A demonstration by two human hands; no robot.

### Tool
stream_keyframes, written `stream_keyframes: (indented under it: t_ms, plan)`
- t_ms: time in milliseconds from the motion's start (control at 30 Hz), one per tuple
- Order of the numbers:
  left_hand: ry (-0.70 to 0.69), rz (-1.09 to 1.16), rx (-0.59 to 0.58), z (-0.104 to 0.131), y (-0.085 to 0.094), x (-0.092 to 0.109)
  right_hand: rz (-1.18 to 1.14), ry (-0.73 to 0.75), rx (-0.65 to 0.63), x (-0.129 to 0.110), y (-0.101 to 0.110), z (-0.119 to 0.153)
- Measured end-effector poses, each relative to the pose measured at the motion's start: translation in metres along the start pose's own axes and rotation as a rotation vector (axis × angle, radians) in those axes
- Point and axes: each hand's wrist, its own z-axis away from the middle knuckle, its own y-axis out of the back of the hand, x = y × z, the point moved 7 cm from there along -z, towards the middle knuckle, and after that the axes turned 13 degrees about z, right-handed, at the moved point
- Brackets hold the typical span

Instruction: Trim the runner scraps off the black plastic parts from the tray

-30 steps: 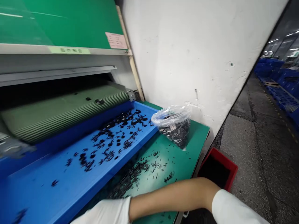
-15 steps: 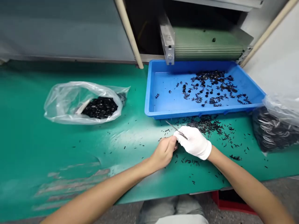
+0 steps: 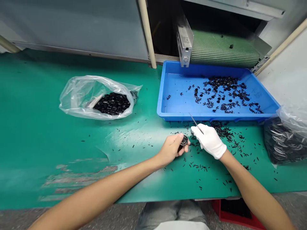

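A green table [image 3: 83, 134] runs across the scene, and its top is scraped at the near left. Lots of little black bits [image 3: 222, 131] are spread on it, thickest along the near side of the blue tray, so they lie between the white glove and the tray. At the far right, the end of a green belt [image 3: 220, 48] sits over the far edge of the tray, with two dark lumps on it. A pale pole [image 3: 147, 32] stands just left of the belt. The blue tray [image 3: 177, 107] holds many small black parts [image 3: 225, 84], mostly in its right half. To the left, an open clear bag [image 3: 74, 99] lies with shiny black discs [image 3: 112, 103] and a pale flat piece inside. To the right, another clear bag [image 3: 286, 137], full of dark things, stands by the tray's corner. A red bin [image 3: 236, 218] sits below the table's near edge, dark inside. The bare left hand [image 3: 174, 147] grips a round black part [image 3: 184, 140] over the table, near the middle. The right hand [image 3: 209, 140], in the white glove, pinches a thin metal tool [image 3: 194, 121] that points far and left.
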Motion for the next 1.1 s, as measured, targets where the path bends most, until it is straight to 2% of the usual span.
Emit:
stream_keyframes:
  t_ms: [67, 133, 233, 333, 433, 533, 600, 667, 733, 800, 967, 1100]
  plan:
    - [0.038, 0.143, 0.0, -0.003, 0.002, 0.002, 0.142, 0.133, -0.064, -0.004, 0.004, -0.004]
    - [0.056, 0.294, 0.048, -0.005, 0.006, 0.007, 0.212, 0.233, -0.123, -0.005, 0.004, -0.005]
    - [0.068, 0.531, 0.139, -0.002, 0.006, 0.019, 0.166, 0.256, -0.126, -0.001, 0.006, -0.008]
    - [0.02, 0.653, 0.152, 0.001, -0.003, 0.044, -0.09, 0.127, 0.036, 0.008, 0.017, -0.013]
    - [-0.068, 0.587, 0.086, -0.011, -0.018, 0.082, -0.36, 0.044, 0.245, 0.015, 0.027, -0.014]
    - [-0.133, 0.368, -0.003, -0.057, -0.037, 0.117, -0.491, -0.015, 0.39, 0.02, 0.031, -0.015]
    - [-0.157, 0.159, -0.042, -0.103, -0.048, 0.13, -0.541, -0.057, 0.462, 0.024, 0.033, -0.014]
    - [-0.184, -0.202, -0.04, -0.154, -0.056, 0.134, -0.579, -0.081, 0.53, 0.026, 0.036, -0.013]
    - [-0.21, -0.65, -0.005, -0.203, -0.064, 0.131, -0.589, -0.082, 0.606, 0.027, 0.042, -0.011]
    - [-0.232, -0.946, 0.023, -0.244, -0.072, 0.126, -0.575, -0.079, 0.678, 0.028, 0.048, -0.008]
    - [-0.293, -1.244, 0.098, -0.321, -0.097, 0.115, -0.494, -0.074, 0.732, 0.029, 0.053, -0.008]
    - [-0.27, -1.38, 0.094, -0.359, -0.114, 0.1, -0.414, -0.025, 0.711, 0.028, 0.052, -0.011]
